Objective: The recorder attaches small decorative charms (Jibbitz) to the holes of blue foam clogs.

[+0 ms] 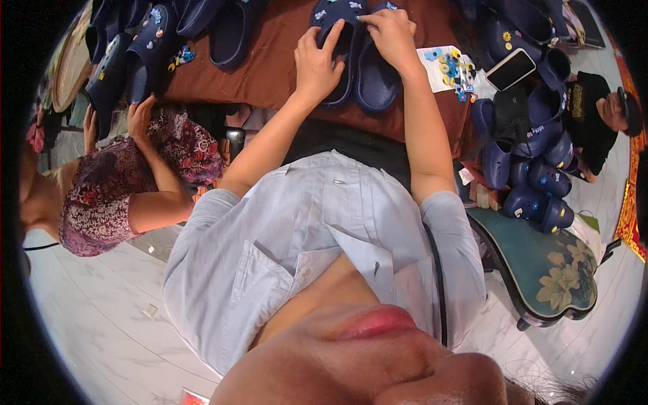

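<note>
Two navy blue foam clogs lie side by side on the brown cloth-covered table (270, 84) in front of me. My left hand (318, 66) rests along the left clog (347, 86), its index finger reaching to the edge of the foot opening and the other fingers along the outer side. Over the toe of the right clog (376, 91) reaches my right hand (393, 34). Its fingertips are drawn together on the left clog's upper, beside small light-coloured charms (320, 13). Whatever is between those fingertips is too small to make out.
Right of the clogs, a white sheet (439, 81) bears several colourful charms, beside a phone (511, 69). More clogs (540, 138) are piled at the right. At left, another person's hands (140, 118) touch a charm-decorated clog (150, 50). A green-seated chair (540, 263) stands at right.
</note>
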Motion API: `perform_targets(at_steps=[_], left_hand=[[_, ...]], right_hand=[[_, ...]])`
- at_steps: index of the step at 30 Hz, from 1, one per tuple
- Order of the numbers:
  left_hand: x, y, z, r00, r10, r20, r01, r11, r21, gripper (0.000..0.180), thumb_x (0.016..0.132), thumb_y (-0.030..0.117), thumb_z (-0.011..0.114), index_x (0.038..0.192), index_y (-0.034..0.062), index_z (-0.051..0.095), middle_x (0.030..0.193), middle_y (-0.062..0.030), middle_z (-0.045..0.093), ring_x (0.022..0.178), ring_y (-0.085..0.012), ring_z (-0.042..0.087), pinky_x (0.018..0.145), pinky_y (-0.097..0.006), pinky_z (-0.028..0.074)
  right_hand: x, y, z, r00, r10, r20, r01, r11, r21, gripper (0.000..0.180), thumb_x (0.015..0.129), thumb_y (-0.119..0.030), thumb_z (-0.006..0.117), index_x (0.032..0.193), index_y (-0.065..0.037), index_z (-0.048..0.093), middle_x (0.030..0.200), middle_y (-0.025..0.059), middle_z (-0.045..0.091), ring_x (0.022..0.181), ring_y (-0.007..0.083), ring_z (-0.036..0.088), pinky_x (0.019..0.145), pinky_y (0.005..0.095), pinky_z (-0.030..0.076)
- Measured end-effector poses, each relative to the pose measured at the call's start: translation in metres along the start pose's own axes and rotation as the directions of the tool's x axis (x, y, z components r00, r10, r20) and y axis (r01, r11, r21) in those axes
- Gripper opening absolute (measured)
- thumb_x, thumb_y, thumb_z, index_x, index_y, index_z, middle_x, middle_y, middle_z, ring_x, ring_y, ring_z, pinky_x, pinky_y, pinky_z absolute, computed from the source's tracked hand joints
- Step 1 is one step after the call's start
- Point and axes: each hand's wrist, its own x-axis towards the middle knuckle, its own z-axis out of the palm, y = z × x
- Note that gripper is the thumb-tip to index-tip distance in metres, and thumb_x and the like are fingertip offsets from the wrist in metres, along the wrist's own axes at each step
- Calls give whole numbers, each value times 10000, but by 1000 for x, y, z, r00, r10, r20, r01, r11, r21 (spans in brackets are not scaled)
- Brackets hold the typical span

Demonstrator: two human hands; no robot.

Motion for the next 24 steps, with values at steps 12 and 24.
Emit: perform_targets(at_steps=[12,24], left_hand=[[2,2,-2,998,57,-12,-57,998,41,823,749,100,726,1480,279,393,1286,-247,450,1169,-419,465,976,-519,393],[-6,-5,-42,986,-142,-90,115,960,-256,517,770,34,672,1277,99,597,1155,-147,620,1151,-336,537,990,-422,428]], right_hand=[[-94,106,-63,855,511,-91,-516,816,-262,193,812,-170,687,988,-171,768,1009,96,706,1044,352,560,915,521,403],[-118,107,-46,894,436,-101,-434,788,-437,236,806,-193,685,1030,-127,717,1058,76,672,1092,314,529,926,505,367]])
